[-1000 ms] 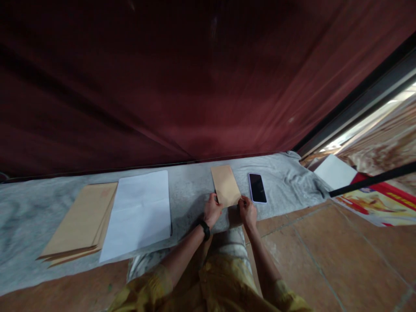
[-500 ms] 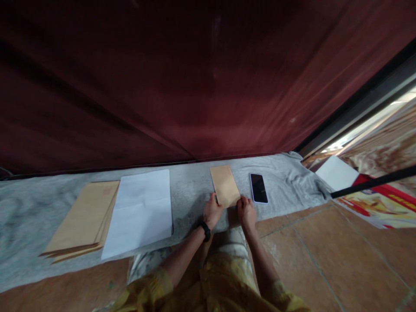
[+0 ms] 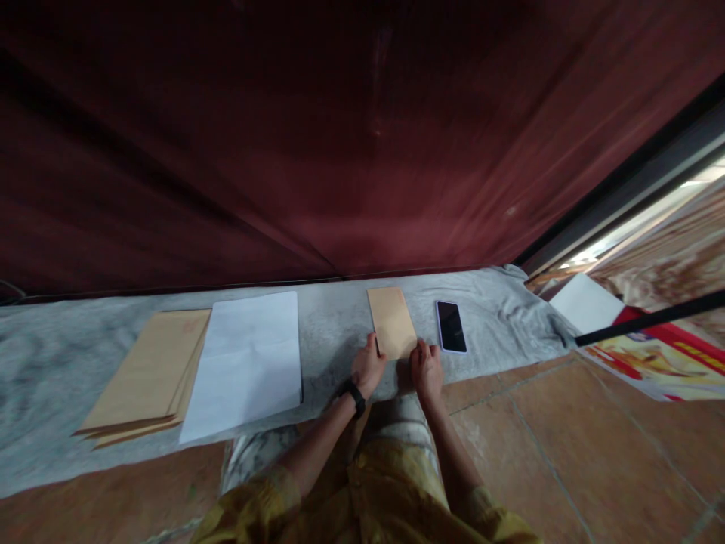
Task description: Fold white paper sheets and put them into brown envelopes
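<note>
A small brown envelope (image 3: 390,321) lies on the grey cloth (image 3: 334,332) in front of me. My left hand (image 3: 368,368), with a black watch on its wrist, pinches the envelope's near left corner. My right hand (image 3: 427,370) grips its near right corner with fingers closed on the edge. A black phone (image 3: 451,326) lies flat just right of the envelope, close to my right hand.
A stack of white paper (image 3: 246,363) and a pile of brown envelopes (image 3: 150,374) lie to the left on the cloth. A dark red curtain (image 3: 340,151) hangs behind. Tiled floor (image 3: 566,453), a white sheet (image 3: 586,302) and a colourful poster (image 3: 657,359) are at right.
Both hands stay on the envelope's near corners; they and the envelope have shifted only slightly. The view has drifted a little.
</note>
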The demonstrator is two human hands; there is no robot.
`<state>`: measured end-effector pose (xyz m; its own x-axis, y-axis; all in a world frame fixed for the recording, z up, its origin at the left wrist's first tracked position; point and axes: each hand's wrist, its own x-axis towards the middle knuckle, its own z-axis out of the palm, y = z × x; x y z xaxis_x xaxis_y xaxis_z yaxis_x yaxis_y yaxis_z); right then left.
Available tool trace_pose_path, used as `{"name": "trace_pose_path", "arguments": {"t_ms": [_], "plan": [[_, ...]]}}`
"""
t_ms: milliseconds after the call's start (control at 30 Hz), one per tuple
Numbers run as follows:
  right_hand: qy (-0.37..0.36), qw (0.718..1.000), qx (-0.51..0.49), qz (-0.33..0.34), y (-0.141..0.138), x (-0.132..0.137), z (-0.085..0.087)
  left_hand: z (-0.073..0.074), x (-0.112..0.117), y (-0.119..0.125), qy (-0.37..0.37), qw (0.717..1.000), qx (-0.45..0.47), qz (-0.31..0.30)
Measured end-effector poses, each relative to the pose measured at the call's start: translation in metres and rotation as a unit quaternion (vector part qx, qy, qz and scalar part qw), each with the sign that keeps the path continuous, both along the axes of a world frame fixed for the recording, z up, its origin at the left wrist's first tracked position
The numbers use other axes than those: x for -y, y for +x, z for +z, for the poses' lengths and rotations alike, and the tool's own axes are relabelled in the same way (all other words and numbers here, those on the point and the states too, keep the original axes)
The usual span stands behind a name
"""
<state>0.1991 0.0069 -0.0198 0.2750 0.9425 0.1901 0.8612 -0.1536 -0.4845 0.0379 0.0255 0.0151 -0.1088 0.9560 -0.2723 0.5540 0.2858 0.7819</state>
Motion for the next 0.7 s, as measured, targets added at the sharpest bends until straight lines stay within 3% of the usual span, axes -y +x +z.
{"name": "trace_pose_path", "arguments": {"t_ms": [233, 400, 533, 700], "plan": [[0.075, 0.994, -0.076, 0.011, 0.011, 0.005, 0.004, 0.009, 0.039, -0.013, 0.027, 0.997, -0.053, -0.058], [0.127, 0.984, -0.081, 0.096, 0.005, 0.016, 0.014, 0.006, 0.083, -0.070, 0.163, 0.982, -0.074, -0.062], [0.122, 0.964, -0.147, 0.183, -0.036, 0.031, 0.014, 0.003, 0.112, -0.137, 0.257, 0.945, -0.201, 0.013], [0.034, 0.926, -0.274, 0.257, -0.127, 0.054, 0.003, -0.004, 0.144, -0.210, 0.215, 0.908, -0.349, 0.089]]}}
